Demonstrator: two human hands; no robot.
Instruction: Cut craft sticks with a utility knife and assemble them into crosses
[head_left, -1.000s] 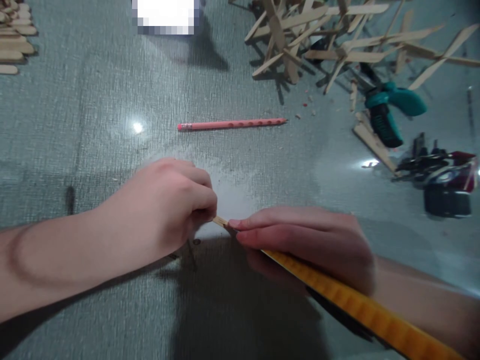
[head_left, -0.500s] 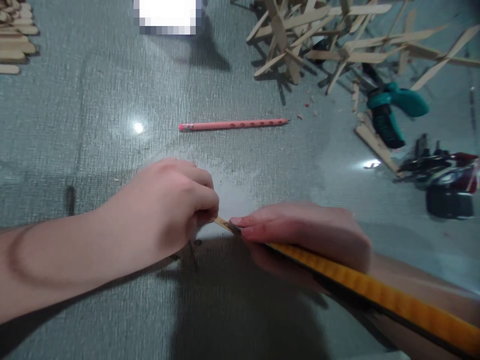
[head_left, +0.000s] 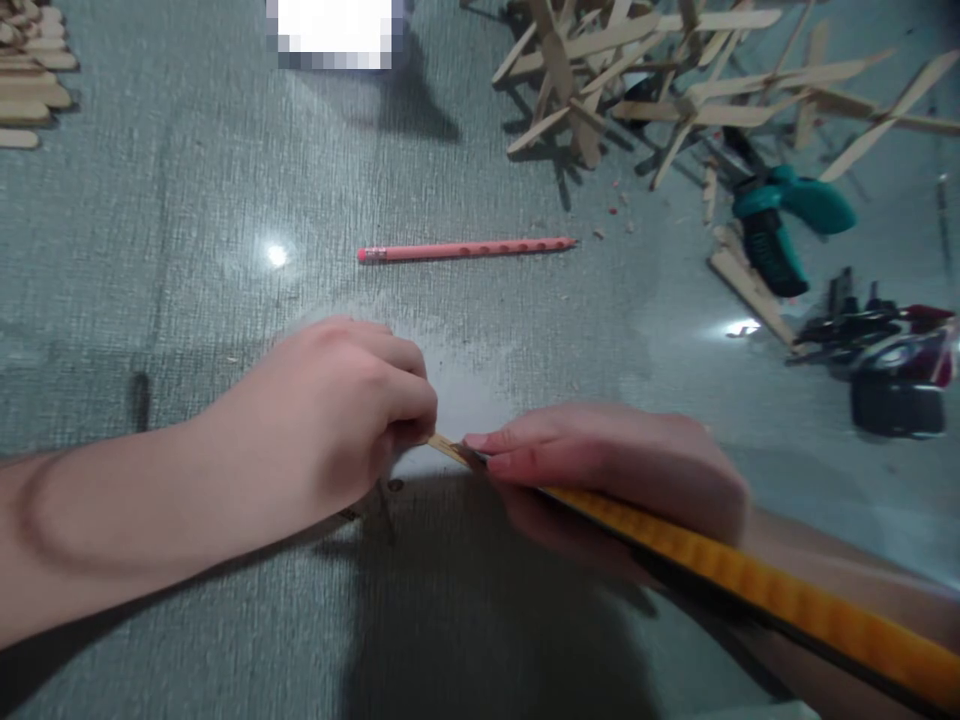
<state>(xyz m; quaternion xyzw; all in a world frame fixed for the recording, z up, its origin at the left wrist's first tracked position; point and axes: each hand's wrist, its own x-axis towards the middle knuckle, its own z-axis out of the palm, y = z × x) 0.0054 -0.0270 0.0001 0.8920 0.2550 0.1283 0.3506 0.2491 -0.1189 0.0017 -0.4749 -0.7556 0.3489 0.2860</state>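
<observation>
My left hand [head_left: 356, 395] is closed, pinching a narrow wooden craft stick [head_left: 445, 445] just above the table. The stick's short visible end points right; the rest is hidden under my fingers. Closed too, my right hand [head_left: 615, 455] grips a long tool with an orange-and-black handle [head_left: 697, 550] close to its thin metal front end. That metal end touches or overlaps the stick, and the handle runs back along my right forearm. I cannot make out the tool's exact kind. Pale dust [head_left: 469, 395] lies on the table beyond the stick.
A pink pencil [head_left: 465, 249] lies ahead. Joined craft sticks [head_left: 585, 60] stand in a tangle at back right, near teal-handled pliers [head_left: 776, 220] and dark items [head_left: 896, 400]. Loose sticks [head_left: 34, 95] are stacked at back left, beside a blurred white object [head_left: 335, 30].
My right hand and the orange-handled tool have shifted very slightly to the right. My left hand stays in place with the craft stick.
</observation>
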